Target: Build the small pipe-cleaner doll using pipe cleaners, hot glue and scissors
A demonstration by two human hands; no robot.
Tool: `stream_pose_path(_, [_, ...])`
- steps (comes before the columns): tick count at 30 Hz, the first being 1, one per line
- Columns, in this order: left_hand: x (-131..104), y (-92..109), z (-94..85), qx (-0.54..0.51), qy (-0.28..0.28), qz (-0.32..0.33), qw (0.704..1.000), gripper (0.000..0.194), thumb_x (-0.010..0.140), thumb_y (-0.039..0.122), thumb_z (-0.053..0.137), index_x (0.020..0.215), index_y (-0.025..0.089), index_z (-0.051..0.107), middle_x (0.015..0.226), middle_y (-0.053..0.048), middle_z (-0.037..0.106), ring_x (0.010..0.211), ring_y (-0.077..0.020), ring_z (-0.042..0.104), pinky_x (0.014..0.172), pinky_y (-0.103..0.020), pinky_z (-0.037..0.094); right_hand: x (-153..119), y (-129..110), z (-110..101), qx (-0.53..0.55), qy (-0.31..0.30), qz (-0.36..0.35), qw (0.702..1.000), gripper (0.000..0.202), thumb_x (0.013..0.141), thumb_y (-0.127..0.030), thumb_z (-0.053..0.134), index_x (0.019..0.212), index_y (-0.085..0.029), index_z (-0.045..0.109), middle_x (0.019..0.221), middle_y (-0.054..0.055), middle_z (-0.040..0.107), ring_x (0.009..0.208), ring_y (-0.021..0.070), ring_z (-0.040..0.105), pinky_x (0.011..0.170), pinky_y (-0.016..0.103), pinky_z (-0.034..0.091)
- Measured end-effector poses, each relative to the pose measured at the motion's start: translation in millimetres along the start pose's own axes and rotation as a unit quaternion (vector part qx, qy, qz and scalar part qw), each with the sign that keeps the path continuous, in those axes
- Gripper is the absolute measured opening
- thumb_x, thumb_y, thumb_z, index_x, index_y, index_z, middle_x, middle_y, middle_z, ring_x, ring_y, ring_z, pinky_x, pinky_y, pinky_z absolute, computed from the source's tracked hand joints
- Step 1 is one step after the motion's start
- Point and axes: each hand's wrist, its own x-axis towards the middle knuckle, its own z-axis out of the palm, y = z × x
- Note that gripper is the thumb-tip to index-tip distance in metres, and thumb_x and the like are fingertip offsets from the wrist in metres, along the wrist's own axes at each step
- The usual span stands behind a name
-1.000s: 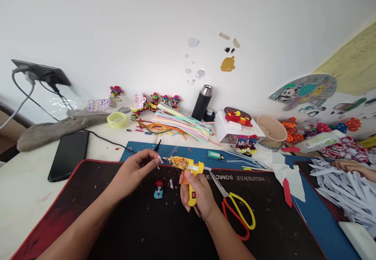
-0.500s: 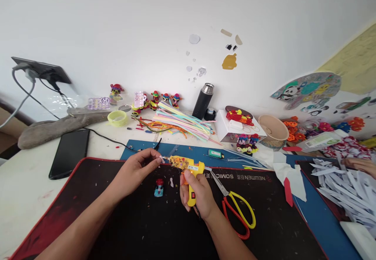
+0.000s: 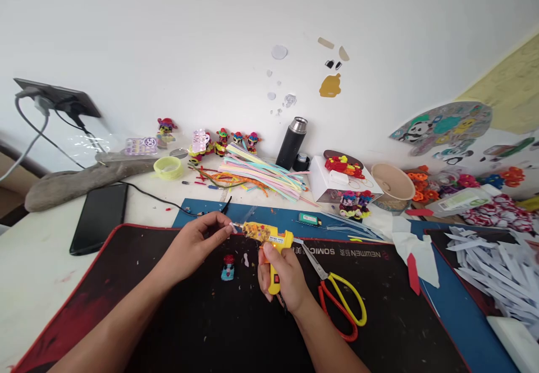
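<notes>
A yellow hot glue gun (image 3: 275, 242) is gripped in my right hand (image 3: 284, 280), its nozzle pointing left. Between the thumb and fingertips of my left hand (image 3: 196, 244) is a small pale piece (image 3: 233, 227), held right at the nozzle tip. Its exact shape is too small to make out. Below the nozzle, a small figure (image 3: 228, 268) with a red top and blue body lies on the black mat (image 3: 202, 322). Beside it lies another small pale pink piece (image 3: 246, 259).
Scissors (image 3: 330, 283) with red and yellow handles lie right of my right hand. Behind are striped pastel stems (image 3: 261, 171), a black thermos (image 3: 292, 144), a white box (image 3: 337, 185) and a phone (image 3: 99, 218). Paper strips (image 3: 497, 266) are heaped at the right.
Both hands stay almost still, with the pale piece at the glue gun's nozzle. Another person's hand at the paper strips on the right has left the view.
</notes>
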Motion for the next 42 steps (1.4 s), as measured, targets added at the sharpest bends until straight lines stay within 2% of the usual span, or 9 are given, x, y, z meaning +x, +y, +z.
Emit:
stream_pose_path(14, [-0.2,4.3,0.7,0.011,0.009,0.001,1.000,0.047,0.087,0.070,0.069,0.087,0.023,0.071,0.083,-0.003,0.071,0.078,-0.0221,0.065,0.073,-0.031,0.052,-0.7,0.5,0.2,-0.012,0.004,0.000,1.000,0.062,0.086,-0.078,0.072,0.073,-0.019,0.058,0.038,-0.006,0.051,0.028,0.0085,0.041,0.031,0.018,0.030])
stream_pose_path(42, [-0.3,5.9,1.0,0.007,0.013,-0.003,1.000,0.048,0.086,0.071,0.071,0.086,0.023,0.072,0.086,-0.004,0.075,0.079,-0.0235,0.066,0.074,-0.033,0.053,-1.8,-0.7,1.4,-0.022,0.007,-0.002,1.000,0.062,0.087,-0.078,0.071,0.070,-0.020,0.056,0.039,-0.006,0.051,0.029,0.0085,0.041,0.032,0.019,0.030])
